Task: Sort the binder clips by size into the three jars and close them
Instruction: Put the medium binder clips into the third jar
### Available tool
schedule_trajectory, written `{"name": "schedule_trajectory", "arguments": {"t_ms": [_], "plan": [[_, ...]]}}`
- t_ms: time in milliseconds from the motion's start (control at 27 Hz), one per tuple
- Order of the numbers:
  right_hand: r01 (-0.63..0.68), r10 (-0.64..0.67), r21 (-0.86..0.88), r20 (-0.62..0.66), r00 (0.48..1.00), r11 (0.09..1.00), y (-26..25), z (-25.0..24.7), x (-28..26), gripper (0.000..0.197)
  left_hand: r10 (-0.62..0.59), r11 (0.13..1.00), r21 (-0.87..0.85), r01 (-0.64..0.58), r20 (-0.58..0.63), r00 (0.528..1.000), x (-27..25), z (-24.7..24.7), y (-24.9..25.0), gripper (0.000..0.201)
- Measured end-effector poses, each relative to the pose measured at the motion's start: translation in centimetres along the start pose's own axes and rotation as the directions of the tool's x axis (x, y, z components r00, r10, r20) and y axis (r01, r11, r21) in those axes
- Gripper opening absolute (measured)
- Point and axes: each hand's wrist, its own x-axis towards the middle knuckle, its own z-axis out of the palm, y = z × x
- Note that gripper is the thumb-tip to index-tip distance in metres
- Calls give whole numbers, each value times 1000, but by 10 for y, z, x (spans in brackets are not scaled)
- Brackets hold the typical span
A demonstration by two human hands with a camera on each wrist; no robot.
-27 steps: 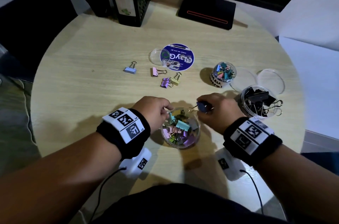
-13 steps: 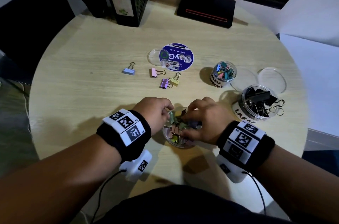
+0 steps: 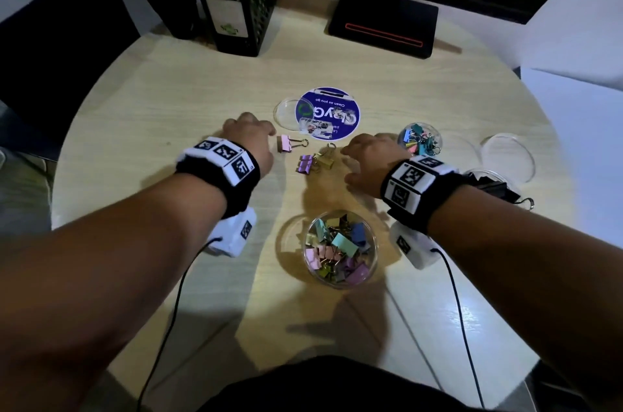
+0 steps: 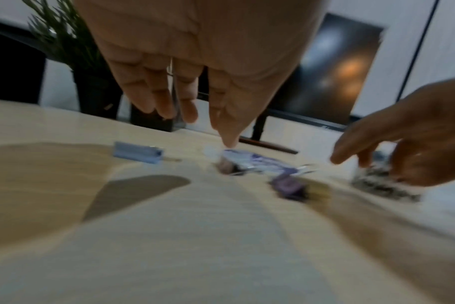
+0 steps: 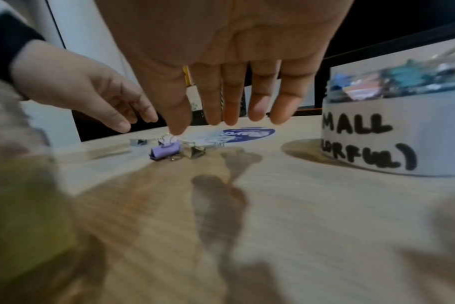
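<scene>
Now: both hands over the loose clips, holding nothing

Leftmost on the round desk [image 3: 141, 114], at mid-left of the head frame, the left hand [image 3: 251, 138] hangs with straight, loosely spread fingers, grip wide and bare. A blue clip [image 4: 137, 152] lies on the desk below those fingers in the left wrist view; the head view hides it behind the hand. Just right of the hand lies a pink clip [image 3: 285, 143], then a purple clip [image 3: 306, 164] touching a gold clip [image 3: 325, 159] at frame centre. Above them sits a clear lid [image 3: 286, 110] beside a blue disc [image 3: 328, 113]. Lower centre, an open jar [image 3: 340, 248] holds many pastel clips. The right hand [image 3: 372, 158], right of centre, also has straight fingers and a wide, bare grip; its thumb tip appears at the purple clip's wire handle, contact unclear. Further right stands the small jar [image 3: 419, 139] of colourful clips, then two more clear lids [image 3: 507, 157], and a jar of black clips [image 3: 495, 187] partly behind the right wrist.
</scene>
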Motion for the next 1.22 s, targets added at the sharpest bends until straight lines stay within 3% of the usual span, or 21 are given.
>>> {"name": "schedule_trajectory", "arguments": {"t_ms": [185, 297, 482, 705, 890, 1001, 1113, 1224], "plan": [[95, -94, -26, 47, 995, 995, -4, 9, 23, 59, -148, 983, 131, 132, 126, 981, 20, 1, -24, 54], [87, -87, 2, 111, 990, 996, -5, 16, 26, 62, -99, 987, 142, 74, 179, 979, 22, 0, -26, 50], [30, -34, 65, 50, 998, 997, 0, 17, 17, 42, -35, 996, 91, 15, 212, 977, 18, -8, -17, 33], [-8, 5, 61, 54, 999, 998, 5, 27, -3, 34, 88, 987, -144, -68, 137, 987, -18, -8, -7, 25], [-44, 43, 52, 34, 999, 998, 9, 39, -29, 25, 233, 862, -494, -114, 187, 954, -76, -8, 27, 27], [-71, 66, 82, 58, 996, 994, 13, 47, -42, 26, 277, 807, -577, -126, 182, 943, -104, -1, 37, 33], [-92, 84, 78, 105, 991, 993, 15, 54, -54, 21, 339, 845, -465, -265, 82, 937, -118, 8, 41, 33], [-120, 107, 134, 103, 989, 984, 18, 60, -68, 21, 454, 847, -300, -439, -20, 891, -128, 12, 41, 29]]}}
